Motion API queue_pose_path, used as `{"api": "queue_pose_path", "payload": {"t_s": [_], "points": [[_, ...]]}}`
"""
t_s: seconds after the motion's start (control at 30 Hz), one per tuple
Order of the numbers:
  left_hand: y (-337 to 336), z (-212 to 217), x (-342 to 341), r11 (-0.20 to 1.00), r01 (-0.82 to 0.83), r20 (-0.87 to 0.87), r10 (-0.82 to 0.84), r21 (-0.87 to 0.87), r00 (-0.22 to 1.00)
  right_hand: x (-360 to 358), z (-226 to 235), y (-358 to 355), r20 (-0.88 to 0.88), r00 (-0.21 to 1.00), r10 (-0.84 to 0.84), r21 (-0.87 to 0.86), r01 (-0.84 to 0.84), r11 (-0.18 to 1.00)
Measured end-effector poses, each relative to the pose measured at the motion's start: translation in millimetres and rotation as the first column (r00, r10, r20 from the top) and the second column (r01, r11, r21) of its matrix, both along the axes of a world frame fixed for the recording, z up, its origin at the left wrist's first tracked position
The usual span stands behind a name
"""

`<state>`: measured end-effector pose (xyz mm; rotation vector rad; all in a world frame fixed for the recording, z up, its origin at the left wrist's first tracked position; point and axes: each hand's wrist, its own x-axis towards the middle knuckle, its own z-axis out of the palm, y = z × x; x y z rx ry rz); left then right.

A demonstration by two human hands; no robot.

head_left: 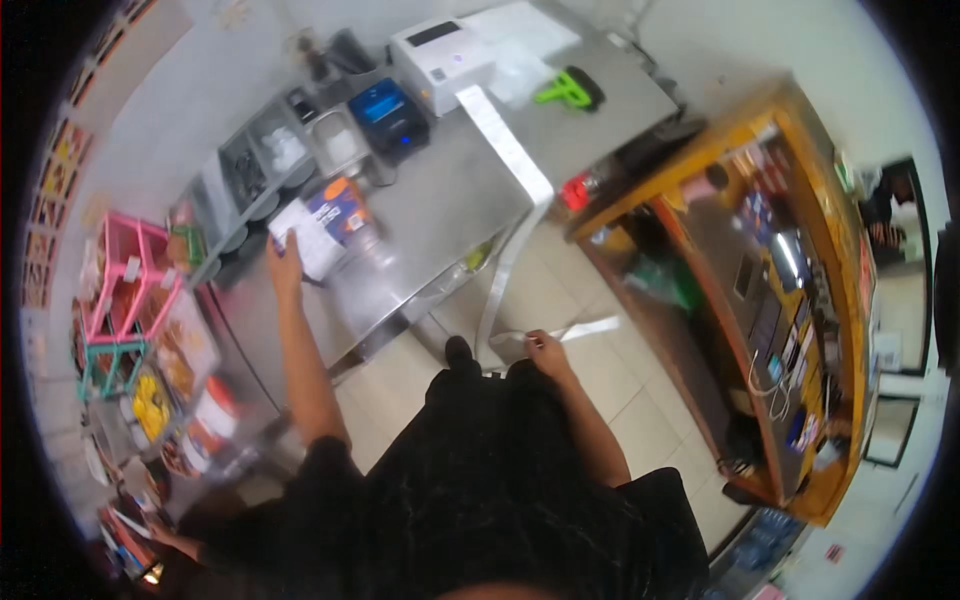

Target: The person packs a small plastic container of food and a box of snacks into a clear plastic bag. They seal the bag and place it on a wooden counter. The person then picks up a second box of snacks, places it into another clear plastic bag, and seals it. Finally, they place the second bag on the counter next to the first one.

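My left hand (284, 262) reaches out over the steel counter (440, 210) and grips a white and blue carton (322, 226) with an orange patch, which stands near the counter's left part. My right hand (545, 350) hangs low over the tiled floor and pinches the end of a long white paper strip (520, 170). That strip runs from the white printer (440, 62) at the back, across the counter, over its edge and down to my fingers.
A blue and black device (390, 115) and steel tubs (300, 150) sit at the counter's back. A green handheld tool (568, 90) lies to the right. Pink and teal racks (125, 290) with jars stand at left. A wooden counter (770, 270) with screens stands at right.
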<state>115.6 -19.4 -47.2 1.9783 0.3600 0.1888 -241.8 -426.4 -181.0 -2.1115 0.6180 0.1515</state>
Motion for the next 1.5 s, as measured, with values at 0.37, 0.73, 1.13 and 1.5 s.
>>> {"api": "queue_pose_path", "payload": {"t_s": [0.37, 0.73, 1.13, 1.5], "points": [[114, -55, 42, 0.072, -0.265, 0.273, -0.368, 0.961, 0.889, -318, -126, -69, -0.693, 0.556, -0.459, 0.204, 0.762, 0.614], [-104, -182, -241, -0.3, -0.273, 0.326, 0.144, 0.914, 0.934, -408, -140, -212, -0.275, 0.489, -0.828, 0.444, 0.828, 0.342], [-240, -169, -459, 0.604, 0.78, -0.84, -0.5, -0.165, 0.21, -489, -170, -318, -0.31, 0.311, -0.898, 0.313, 0.926, 0.212], [-487, -172, -340, 0.588, 0.766, -0.305, -0.802, -0.258, 0.513, -484, -187, -228, -0.355, 0.808, -0.471, -0.043, 0.489, 0.871]]}}
